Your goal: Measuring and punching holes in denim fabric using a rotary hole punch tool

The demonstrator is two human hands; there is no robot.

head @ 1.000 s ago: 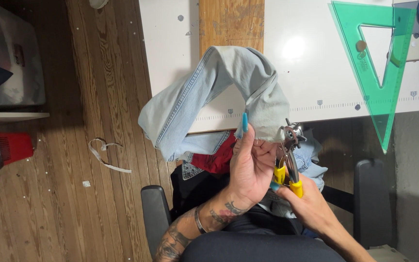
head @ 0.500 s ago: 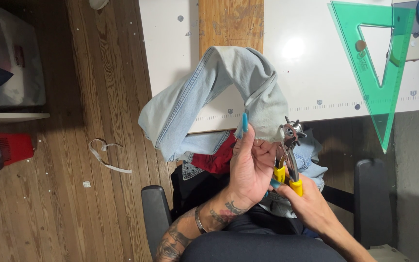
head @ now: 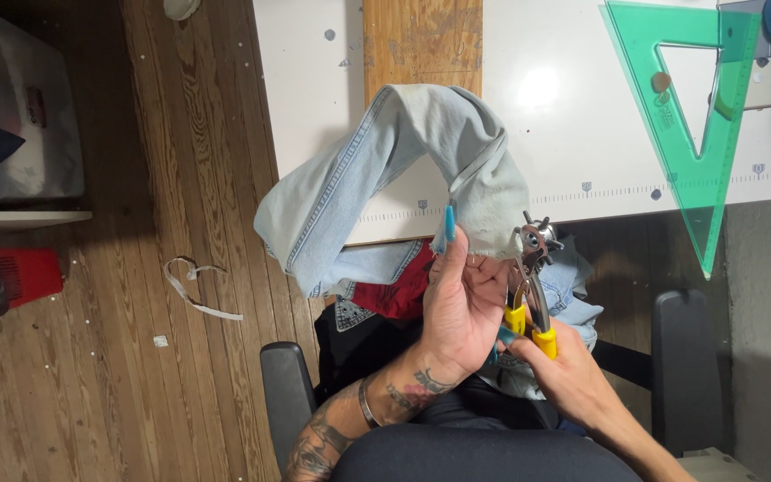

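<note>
Wooden floorboards [head: 136,268] fill the left half of the view, with a white desk [head: 564,134] across the top right whose near edge runs just above the hands. A brown wooden board [head: 421,40] lies on the desk, and a green see-through set square [head: 716,134] overhangs the desk's near edge at the right, its tip pointing down past the edge.

A pale blue denim piece [head: 385,170] arches up from the person's lap, over the desk's near edge and down again to the hands. The left hand [head: 461,308] pinches the denim's frayed lower edge, thumb up, fingers closed on the cloth. The right hand [head: 573,379] is clenched around the yellow handles of a revolving hole punch [head: 530,286], whose metal head sits right at the denim's edge, just beside the left hand's fingers; whether the head bites the cloth cannot be told.

More denim and a red cloth [head: 399,290] are bunched in the lap, under the desk's edge. Black chair arms [head: 287,393] flank the person on both sides, hemming the elbows. On the floor to the left lies a loose white strip [head: 194,286], well apart from the hands, with a red box [head: 24,268] further left.
</note>
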